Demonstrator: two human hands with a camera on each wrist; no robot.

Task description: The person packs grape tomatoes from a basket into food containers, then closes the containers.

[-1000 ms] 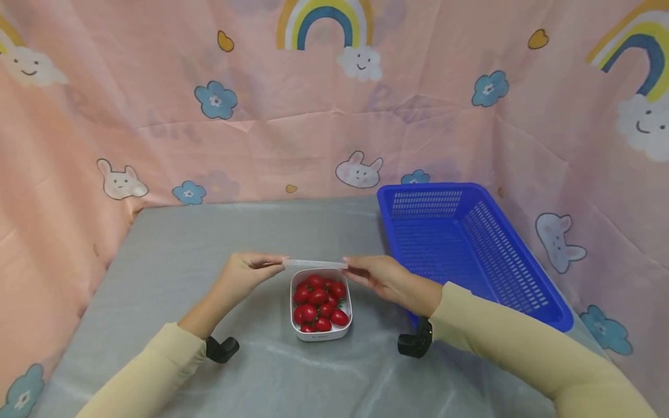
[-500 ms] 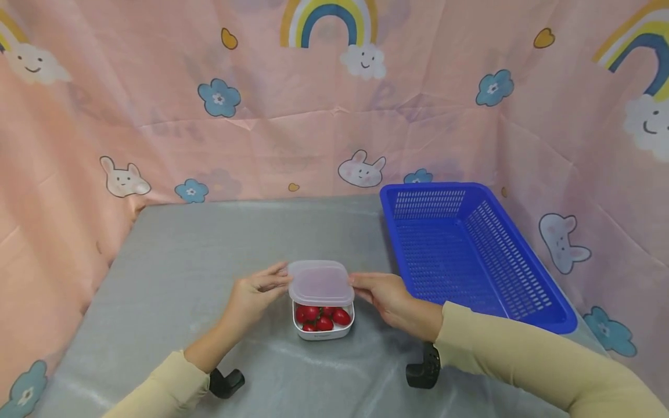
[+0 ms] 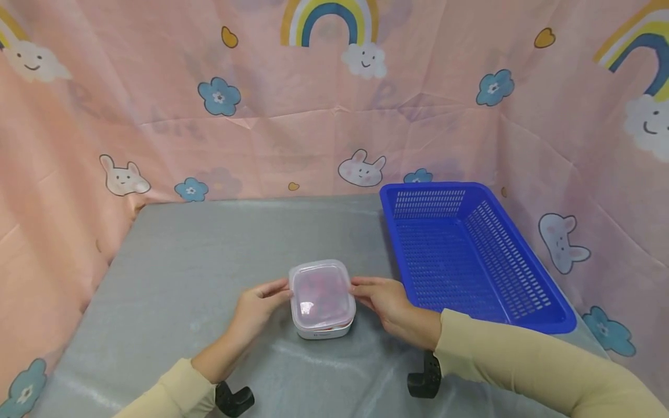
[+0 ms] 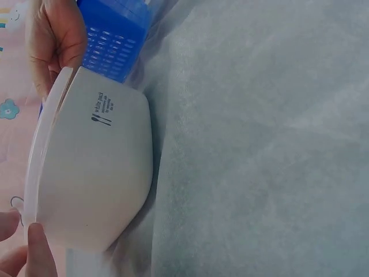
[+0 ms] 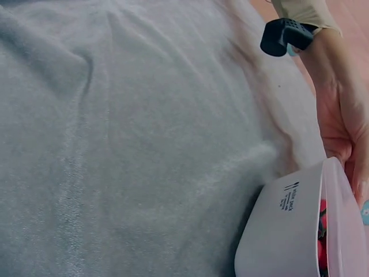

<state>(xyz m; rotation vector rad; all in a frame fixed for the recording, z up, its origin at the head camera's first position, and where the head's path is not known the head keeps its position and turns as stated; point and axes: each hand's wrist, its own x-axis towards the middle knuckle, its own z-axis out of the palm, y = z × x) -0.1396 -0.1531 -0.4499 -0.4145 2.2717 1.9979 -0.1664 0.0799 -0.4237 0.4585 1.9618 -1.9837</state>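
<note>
A translucent plastic lid lies over the white food container, which stands on the grey cloth. Its near edge sits a little above the rim, leaving a gap. Through this gap, red cherry tomatoes show in the right wrist view; from above they are a blurred red under the lid. My left hand pinches the lid's left edge between thumb and fingers. At the opposite edge, my right hand pinches the lid likewise. Small dark print marks the container's near wall.
A blue perforated basket stands to the right, just beyond my right hand. Grey cloth covers the table, and a pink printed curtain hangs behind and along both sides.
The lid, held edge-on behind the container a second ago, has tilted down and forward over it, covering the tomatoes. Both hands have come lower and nearer with it.
</note>
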